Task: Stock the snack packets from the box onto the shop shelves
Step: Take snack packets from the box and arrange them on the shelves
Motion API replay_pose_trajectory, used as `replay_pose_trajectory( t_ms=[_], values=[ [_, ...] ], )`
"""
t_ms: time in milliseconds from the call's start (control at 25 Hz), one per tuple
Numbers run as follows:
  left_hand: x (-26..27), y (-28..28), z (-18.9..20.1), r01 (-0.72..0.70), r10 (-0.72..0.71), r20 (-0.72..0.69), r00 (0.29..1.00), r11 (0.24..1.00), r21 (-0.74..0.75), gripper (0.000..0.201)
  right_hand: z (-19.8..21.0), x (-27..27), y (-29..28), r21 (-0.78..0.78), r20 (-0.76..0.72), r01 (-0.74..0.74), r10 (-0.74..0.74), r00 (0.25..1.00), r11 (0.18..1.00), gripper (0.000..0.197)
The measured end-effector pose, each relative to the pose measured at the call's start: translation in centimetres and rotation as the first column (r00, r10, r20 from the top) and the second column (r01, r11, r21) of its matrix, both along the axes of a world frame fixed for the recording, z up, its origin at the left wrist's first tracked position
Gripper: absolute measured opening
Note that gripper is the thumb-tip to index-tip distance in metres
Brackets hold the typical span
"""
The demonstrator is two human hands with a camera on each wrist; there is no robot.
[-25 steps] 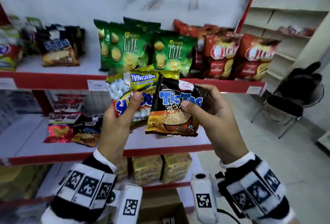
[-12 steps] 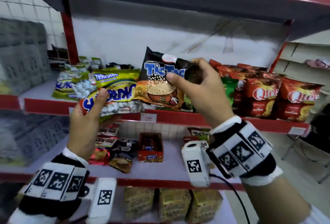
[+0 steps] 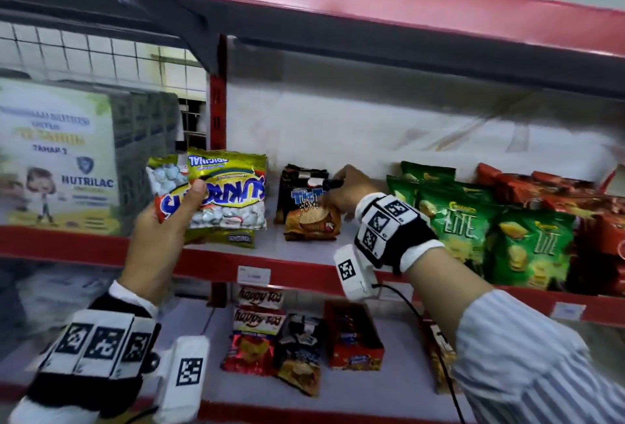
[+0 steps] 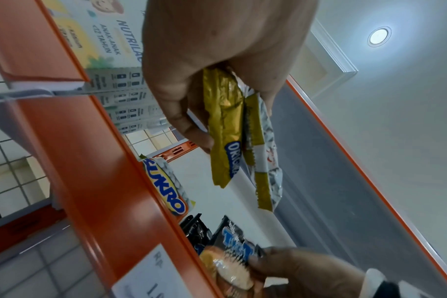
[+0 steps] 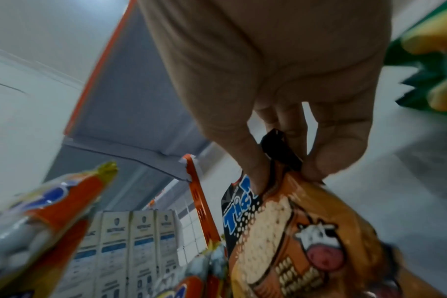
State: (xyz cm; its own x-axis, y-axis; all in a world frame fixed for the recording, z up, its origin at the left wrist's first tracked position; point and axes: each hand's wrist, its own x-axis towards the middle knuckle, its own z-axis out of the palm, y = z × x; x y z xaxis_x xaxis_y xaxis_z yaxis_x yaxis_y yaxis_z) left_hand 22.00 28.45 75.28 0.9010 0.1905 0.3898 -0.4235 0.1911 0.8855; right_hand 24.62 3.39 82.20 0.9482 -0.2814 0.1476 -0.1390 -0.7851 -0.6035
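My left hand (image 3: pixel 169 217) grips two yellow Sukro packets (image 3: pixel 223 193) upside down in front of the red shelf (image 3: pixel 291 271); the left wrist view shows them (image 4: pixel 227 129) edge-on between thumb and fingers. A black-and-orange Tic Tac packet (image 3: pixel 311 217) stands on the shelf, in front of another black packet (image 3: pixel 297 176). My right hand (image 3: pixel 345 193) pinches the front one by its top edge. The right wrist view shows thumb and fingers on that packet (image 5: pixel 288 221). One more Sukro packet (image 4: pixel 166 189) lies on the shelf behind the ones I hold. No box is in view.
Green Lite bags (image 3: pixel 473 220) and red bags (image 3: pixel 575 200) fill the shelf to the right. A Nutrilac carton (image 3: pixel 61 160) stands at left past a red upright (image 3: pixel 218 102). The lower shelf (image 3: pixel 399 379) holds more packets and a red box (image 3: pixel 353 335). Another shelf hangs overhead.
My view has risen to the upper shelf. The right hand carried the Tic Tac packet forward and set it on the shelf. The left hand lifted the Sukro packets slightly leftward.
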Motion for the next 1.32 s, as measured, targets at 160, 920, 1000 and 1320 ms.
replay_pose_trajectory(
  t_ms=[160, 920, 1000, 1320],
  values=[
    [1.4, 1.2, -0.3, 0.076, -0.076, -0.009, 0.997, 0.993, 0.094, 0.031, -1.4, 1.6, 0.3, -0.045, -0.182, -0.002, -0.006, 0.983, 0.999, 0.022],
    [6.2, 3.1, -0.6, 0.168, -0.184, 0.022, 0.983, 0.936, 0.311, 0.028, 0.3, -1.7, 5.4, 0.59, 0.158, -0.338, 0.305, 0.939, 0.734, 0.038],
    [6.7, 3.8, -1.1, 0.103, -0.129, 0.041, 0.991, 0.914, 0.393, 0.018, 0.5, -1.7, 5.5, 0.511, 0.17, -0.369, 0.33, 0.929, 0.776, 0.033],
    [7.2, 4.2, -2.2, -0.111, 0.124, 0.036, 0.992, 0.675, 0.73, 0.043, 1.5, -0.2, 7.4, -0.069, 0.04, -0.364, 0.368, 0.929, 0.929, 0.037]
  ],
)
